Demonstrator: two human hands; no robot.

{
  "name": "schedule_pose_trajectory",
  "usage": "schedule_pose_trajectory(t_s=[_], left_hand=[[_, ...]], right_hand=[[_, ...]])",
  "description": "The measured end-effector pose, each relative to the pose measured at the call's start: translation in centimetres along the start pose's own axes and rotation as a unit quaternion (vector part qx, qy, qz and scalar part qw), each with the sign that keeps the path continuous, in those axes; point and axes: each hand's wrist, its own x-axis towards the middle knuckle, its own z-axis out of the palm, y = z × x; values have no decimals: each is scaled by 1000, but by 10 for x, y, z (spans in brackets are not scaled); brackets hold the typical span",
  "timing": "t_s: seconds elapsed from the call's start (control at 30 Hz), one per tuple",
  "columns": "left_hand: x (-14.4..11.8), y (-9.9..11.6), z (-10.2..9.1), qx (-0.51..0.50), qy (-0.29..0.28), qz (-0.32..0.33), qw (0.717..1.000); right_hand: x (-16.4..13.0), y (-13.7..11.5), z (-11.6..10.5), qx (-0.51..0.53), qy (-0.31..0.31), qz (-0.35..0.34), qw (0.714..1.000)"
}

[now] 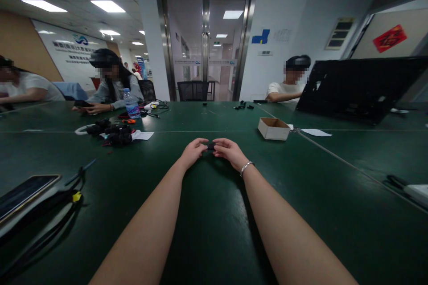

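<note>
1. The fingers [202,141] of the left hand [193,153] were pinched together on the left end of a small black object [211,146].
2. The fingers of the right hand [234,153] closed on its right end; a silver bracelet [246,167] circled that wrist.
3. The object sat between the two sets of fingertips, over the middle of the green desk [212,218], well short of its far edge; whether it touched the surface could not be told.
4. An open white box [273,131] stood to the right of the right hand, toward the far edge, with a paper sheet [316,132] just beyond it.
5. Left of the left hand lay a heap of black items [117,136]; behind it, nearer the far edge, a bottle [132,107] stood upright.
6. Several small black pieces [241,106] lay close to the far edge, right of centre.
7. A phone [28,189] and dark cables [75,205] lay on the desk's left side, nearer the wearer.
8. Beyond the far edge, a seated person [125,84] held a dark device [82,103].
</note>
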Motion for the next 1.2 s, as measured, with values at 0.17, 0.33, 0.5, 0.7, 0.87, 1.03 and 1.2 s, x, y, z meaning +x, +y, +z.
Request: schedule_pose_trajectory(t_s=[0.17, 0.33, 0.5, 0.7, 0.87, 1.03, 1.2], left_hand=[[1, -2, 0, -3, -16, -11, 1000], [2, -3, 0, -6, -17, -10, 1000], [1, -2, 1, -10, 2, -2, 1000], [-1, 2, 1, -4, 1, -9, 1000], [-1, 1, 0, 1, -15, -11, 1000], [1, -4, -1, 3, -17, 1, 1000], [1, -4, -1, 11, -2, -3, 1000]], right_hand=[[0, 0, 0, -1, -5, -2, 1000], [0, 0, 1, 1, -2, 0, 1000], [-1, 0, 1, 0, -4, 3, 1000], [0, 1, 0, 3, -7, -3, 1000], [0, 1, -1, 0, -11, -2, 1000], [1, 0, 0, -5, -9, -2, 1000], [1, 2, -1, -1, -12, -5, 1000]])
